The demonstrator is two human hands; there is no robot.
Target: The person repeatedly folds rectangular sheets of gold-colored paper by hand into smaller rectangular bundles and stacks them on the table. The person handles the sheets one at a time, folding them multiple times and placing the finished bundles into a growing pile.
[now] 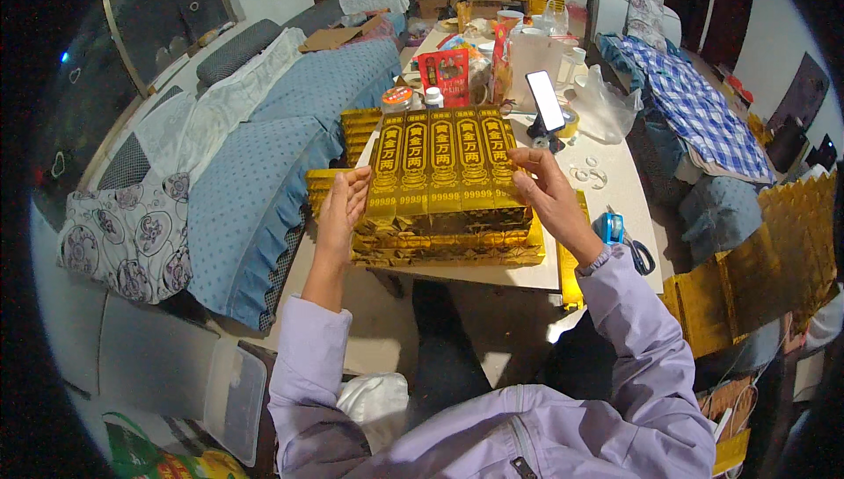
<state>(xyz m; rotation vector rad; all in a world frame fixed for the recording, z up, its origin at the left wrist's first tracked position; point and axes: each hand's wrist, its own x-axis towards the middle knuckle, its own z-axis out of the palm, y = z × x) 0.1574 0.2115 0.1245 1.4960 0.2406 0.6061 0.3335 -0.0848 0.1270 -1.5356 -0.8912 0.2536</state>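
Note:
A stack of gold foil paper packets (445,179), printed with dark panels and characters, lies on the near end of the long table, its layers slightly offset. My left hand (344,205) is upright at the stack's left edge, palm turned towards it, fingers loosely extended. My right hand (550,192) is at the right edge, thumb and fingers apart and curved over the top layer's side; whether the fingertips touch it is hard to tell. More gold foil packets (359,136) jut out behind the stack on the left. Gold foil (571,274) also hangs at the table's near edge on the right.
Right of the stack are a phone on a stand (546,102), a blue tape dispenser (611,228), scissors (639,255) and a clear plastic bag (603,106). Behind stand a red pouch (446,75) and a round jar (398,99). Sofas (257,169) flank the table; gold sheets (758,274) lie right.

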